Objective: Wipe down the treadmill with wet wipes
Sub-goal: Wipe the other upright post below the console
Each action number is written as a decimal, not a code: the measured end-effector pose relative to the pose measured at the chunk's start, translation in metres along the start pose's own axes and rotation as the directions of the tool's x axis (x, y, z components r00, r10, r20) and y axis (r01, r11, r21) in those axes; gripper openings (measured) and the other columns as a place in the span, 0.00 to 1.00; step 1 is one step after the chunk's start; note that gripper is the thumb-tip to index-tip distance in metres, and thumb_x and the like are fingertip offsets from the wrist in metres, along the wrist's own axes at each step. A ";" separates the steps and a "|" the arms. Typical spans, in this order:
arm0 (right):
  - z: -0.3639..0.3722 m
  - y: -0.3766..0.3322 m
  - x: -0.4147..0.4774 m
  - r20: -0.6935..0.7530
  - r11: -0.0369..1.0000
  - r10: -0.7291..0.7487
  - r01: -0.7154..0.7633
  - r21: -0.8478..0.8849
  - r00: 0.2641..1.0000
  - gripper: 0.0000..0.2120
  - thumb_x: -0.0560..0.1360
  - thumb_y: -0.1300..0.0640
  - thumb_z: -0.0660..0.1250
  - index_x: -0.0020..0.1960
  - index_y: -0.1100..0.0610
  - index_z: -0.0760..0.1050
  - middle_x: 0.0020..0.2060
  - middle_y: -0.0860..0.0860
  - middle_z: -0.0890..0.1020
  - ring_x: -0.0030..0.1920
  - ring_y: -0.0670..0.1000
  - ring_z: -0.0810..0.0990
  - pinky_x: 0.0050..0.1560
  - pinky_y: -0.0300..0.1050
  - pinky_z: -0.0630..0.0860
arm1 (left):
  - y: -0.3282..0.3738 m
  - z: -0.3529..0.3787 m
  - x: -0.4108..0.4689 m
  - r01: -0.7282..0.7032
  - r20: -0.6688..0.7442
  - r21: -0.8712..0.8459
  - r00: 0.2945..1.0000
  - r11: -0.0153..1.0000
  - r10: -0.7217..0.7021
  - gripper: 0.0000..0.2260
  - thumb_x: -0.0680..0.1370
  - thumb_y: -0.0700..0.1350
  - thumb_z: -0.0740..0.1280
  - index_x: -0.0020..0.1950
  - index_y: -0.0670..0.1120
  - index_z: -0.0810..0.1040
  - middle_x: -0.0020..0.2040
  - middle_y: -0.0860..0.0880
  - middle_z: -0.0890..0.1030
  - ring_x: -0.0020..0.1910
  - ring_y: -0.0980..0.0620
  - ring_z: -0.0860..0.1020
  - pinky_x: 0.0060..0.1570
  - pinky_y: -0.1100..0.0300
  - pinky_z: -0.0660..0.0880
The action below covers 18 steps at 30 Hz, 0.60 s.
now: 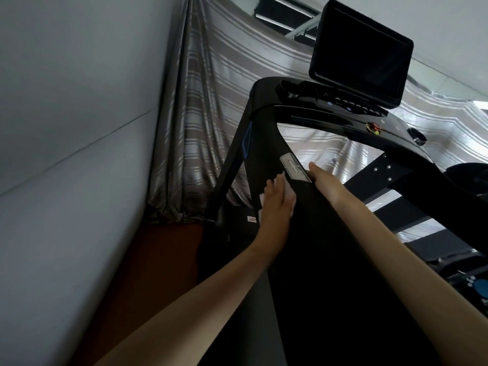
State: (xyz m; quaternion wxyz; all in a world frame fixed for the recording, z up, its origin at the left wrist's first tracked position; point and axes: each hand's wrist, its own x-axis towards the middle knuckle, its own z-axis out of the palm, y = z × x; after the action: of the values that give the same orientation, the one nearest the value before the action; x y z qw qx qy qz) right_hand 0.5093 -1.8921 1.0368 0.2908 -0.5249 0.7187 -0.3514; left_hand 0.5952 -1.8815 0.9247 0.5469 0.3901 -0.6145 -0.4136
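Note:
A black treadmill fills the right of the head view, with its left handrail running toward me. My left hand lies flat on the rail's outer side and presses a white wet wipe against it; the wipe shows at the fingertips and hand edges. My right hand holds the rail's inner edge beside a grey sensor plate; its fingers are hidden behind the rail.
The console with a red stop button and a dark screen stands ahead. A striped curtain hangs behind, a pale wall stands close on the left, and brown floor lies below.

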 end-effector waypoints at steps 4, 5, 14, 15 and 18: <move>0.000 0.003 0.003 0.019 0.999 -0.015 0.014 0.040 1.000 0.22 0.83 0.44 0.52 0.59 0.57 0.78 0.60 0.58 0.79 0.59 0.56 0.77 0.60 0.45 0.69 | 0.019 -0.005 0.005 -0.126 0.051 0.163 0.992 0.979 0.119 0.22 0.81 0.47 0.59 0.73 0.48 0.57 0.76 0.30 0.56 0.74 0.28 0.49 0.69 0.34 0.46; 0.000 0.004 0.003 0.027 0.999 -0.015 0.014 0.052 1.000 0.22 0.84 0.44 0.51 0.60 0.57 0.78 0.60 0.58 0.79 0.60 0.56 0.77 0.61 0.45 0.68 | 0.030 -0.012 0.004 -0.109 0.040 0.176 0.994 0.978 0.104 0.24 0.82 0.48 0.57 0.77 0.50 0.55 0.79 0.37 0.51 0.78 0.37 0.45 0.74 0.41 0.44; -0.004 0.017 -0.001 0.240 0.905 -0.080 -0.031 0.425 0.967 0.18 0.84 0.50 0.54 0.61 0.61 0.76 0.44 0.55 0.84 0.41 0.50 0.83 0.37 0.32 0.78 | 0.059 -0.019 0.033 0.116 0.142 0.097 0.981 0.989 -0.129 0.27 0.80 0.48 0.64 0.78 0.53 0.59 0.80 0.51 0.40 0.78 0.51 0.39 0.74 0.51 0.44; -0.004 0.021 -0.003 0.276 0.888 -0.100 -0.039 0.458 0.956 0.18 0.84 0.50 0.54 0.60 0.60 0.77 0.45 0.54 0.84 0.41 0.49 0.85 0.36 0.33 0.78 | 0.059 -0.019 0.033 0.103 0.130 0.105 0.985 0.989 -0.117 0.27 0.80 0.49 0.64 0.78 0.53 0.59 0.80 0.50 0.40 0.79 0.50 0.39 0.74 0.52 0.43; -0.004 0.043 0.006 0.206 0.817 -0.122 -0.019 0.576 0.971 0.14 0.84 0.52 0.55 0.61 0.56 0.75 0.54 0.50 0.79 0.51 0.42 0.83 0.42 0.27 0.74 | 0.060 -0.021 0.031 0.073 0.153 0.124 0.984 0.990 -0.092 0.27 0.80 0.49 0.64 0.78 0.52 0.59 0.80 0.46 0.39 0.79 0.48 0.40 0.74 0.52 0.44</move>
State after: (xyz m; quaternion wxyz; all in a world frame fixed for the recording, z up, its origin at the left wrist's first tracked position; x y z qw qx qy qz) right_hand 0.4816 -1.8880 1.0041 0.5079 -0.4698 0.5256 -0.4951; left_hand 0.6112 -1.8911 0.9930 0.4548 0.4129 -0.6627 -0.4283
